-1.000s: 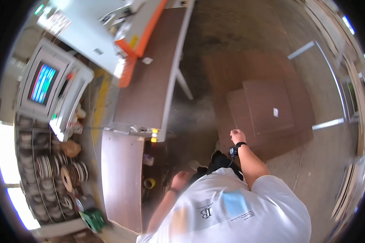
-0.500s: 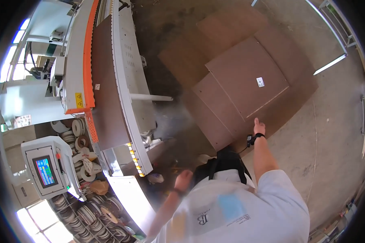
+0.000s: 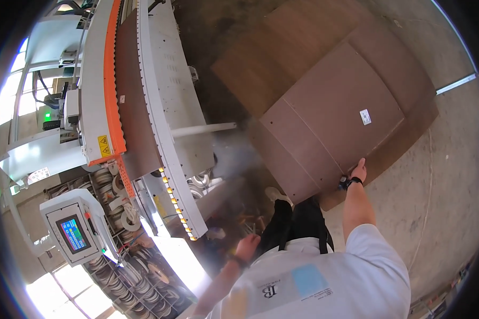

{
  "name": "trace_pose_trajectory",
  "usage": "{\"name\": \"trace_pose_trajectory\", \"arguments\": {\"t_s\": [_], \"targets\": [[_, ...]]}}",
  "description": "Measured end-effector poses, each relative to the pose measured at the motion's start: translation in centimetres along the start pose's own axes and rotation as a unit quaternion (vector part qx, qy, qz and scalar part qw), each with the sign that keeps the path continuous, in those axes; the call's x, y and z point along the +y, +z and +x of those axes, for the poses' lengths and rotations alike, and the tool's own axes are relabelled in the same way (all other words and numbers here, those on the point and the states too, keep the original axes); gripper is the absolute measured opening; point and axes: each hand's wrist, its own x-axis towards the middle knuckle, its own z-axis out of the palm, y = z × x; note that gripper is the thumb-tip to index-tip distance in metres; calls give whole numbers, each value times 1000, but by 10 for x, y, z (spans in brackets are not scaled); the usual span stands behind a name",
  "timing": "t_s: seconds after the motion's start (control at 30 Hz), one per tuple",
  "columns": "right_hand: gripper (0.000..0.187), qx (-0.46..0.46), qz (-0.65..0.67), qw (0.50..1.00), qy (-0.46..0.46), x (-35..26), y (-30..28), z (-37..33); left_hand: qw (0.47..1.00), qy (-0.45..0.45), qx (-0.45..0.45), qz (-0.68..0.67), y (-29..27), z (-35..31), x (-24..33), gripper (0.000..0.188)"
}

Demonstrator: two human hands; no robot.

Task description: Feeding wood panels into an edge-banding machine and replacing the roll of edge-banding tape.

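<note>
My right hand [image 3: 360, 169] reaches forward to the near right edge of a stack of brown panels [image 3: 324, 122]. Its fingers look stretched out, and I cannot tell whether they touch the edge. My left hand [image 3: 247, 246] hangs low beside my dark trousers, close to the machine's near end. Its fingers are turned away and hard to make out; nothing shows in it. Another brown panel [image 3: 130, 69] lies lengthwise on the long machine [image 3: 98, 80], between its orange strip and pale roller rail [image 3: 157, 125]. A white label [image 3: 365, 117] sits on the top stacked panel.
A control box [image 3: 72, 226] with a lit screen stands at the left. Below it, rolls of edging tape [image 3: 123, 282] fill a rack. From the machine's side a pale bar [image 3: 205, 129] sticks out toward the stack. Concrete floor [image 3: 410, 212] lies to the right.
The panel on the machine has slid farther away along the rail, baring more yellow rollers at the near end. My right hand has come closer to the stack's edge as the view shifted.
</note>
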Motion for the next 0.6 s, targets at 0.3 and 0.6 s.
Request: {"name": "trace_pose_trajectory", "arguments": {"t_s": [0.3,0.6], "targets": [[80,24,-98,987,-121,66,-85,18,998,-3,-42,-54,-40,49,72,35],[76,-29,-267,946,-182,78,-205,-97,967,124,-121,-186,-49,114,145,40]]}}
